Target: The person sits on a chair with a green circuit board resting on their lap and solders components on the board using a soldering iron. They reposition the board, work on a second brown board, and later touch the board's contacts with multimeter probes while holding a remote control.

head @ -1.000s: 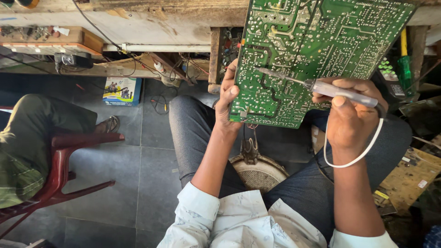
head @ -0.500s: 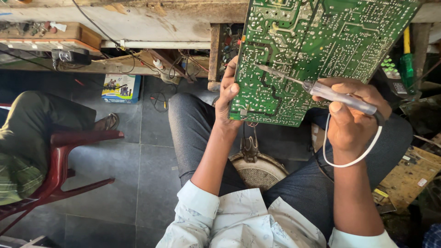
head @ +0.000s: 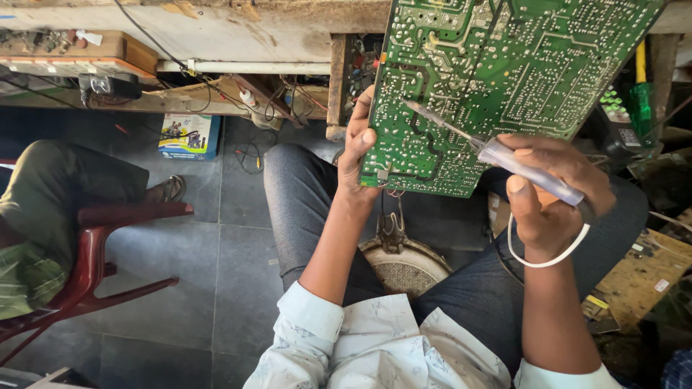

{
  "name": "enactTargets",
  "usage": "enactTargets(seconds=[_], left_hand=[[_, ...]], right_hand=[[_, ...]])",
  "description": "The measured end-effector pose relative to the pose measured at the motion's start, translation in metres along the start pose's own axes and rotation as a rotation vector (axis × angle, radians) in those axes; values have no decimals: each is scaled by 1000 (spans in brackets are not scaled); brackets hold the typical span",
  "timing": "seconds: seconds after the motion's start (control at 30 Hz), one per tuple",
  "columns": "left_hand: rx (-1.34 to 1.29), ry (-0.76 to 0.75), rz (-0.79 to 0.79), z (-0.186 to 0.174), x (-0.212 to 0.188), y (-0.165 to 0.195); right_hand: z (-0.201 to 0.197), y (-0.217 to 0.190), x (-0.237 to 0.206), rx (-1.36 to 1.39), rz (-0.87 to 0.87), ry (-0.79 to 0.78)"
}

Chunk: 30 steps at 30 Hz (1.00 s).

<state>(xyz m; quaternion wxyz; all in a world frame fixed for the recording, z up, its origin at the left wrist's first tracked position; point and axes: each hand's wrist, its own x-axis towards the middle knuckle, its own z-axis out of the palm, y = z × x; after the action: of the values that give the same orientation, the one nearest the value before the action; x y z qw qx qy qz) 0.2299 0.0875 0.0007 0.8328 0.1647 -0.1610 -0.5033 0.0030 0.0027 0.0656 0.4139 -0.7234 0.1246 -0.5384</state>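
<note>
One green circuit board, one soldering iron, one red chair, one small box.

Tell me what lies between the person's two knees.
In the head view, a round metal stand with a mesh face sits on the floor between the knees, below the green circuit board.

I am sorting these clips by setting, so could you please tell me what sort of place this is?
Probably a small electronics repair workshop. The left hand holds up a green circuit board, the right hand puts a soldering iron to it, and a worn wooden workbench strung with loose wires stands behind.
</note>
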Motion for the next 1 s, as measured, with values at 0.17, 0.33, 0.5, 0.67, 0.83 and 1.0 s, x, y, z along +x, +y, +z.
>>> enactTargets(seconds=[0.17, 0.33, 0.5, 0.67, 0.83, 1.0], left_hand=[[-2, -6, -4, -1, -1, -1], [1, 0, -3, -2, -1, -2], [11, 4, -5, -1, -1, -1], [-1, 2, -9, 1, -1, -1], [-16, 8, -18, 2, -1, -1], [-23, -6, -20, 2, 0, -1]], right_hand=[[-1, -11, 2, -100, 33, -30], [5, -14, 7, -39, 11, 24], [1, -5, 0, -80, 18, -10], [0, 3, -13, -23, 14, 3], [2, 3, -15, 32, 22, 9], [4, -1, -12, 51, 71, 14]])
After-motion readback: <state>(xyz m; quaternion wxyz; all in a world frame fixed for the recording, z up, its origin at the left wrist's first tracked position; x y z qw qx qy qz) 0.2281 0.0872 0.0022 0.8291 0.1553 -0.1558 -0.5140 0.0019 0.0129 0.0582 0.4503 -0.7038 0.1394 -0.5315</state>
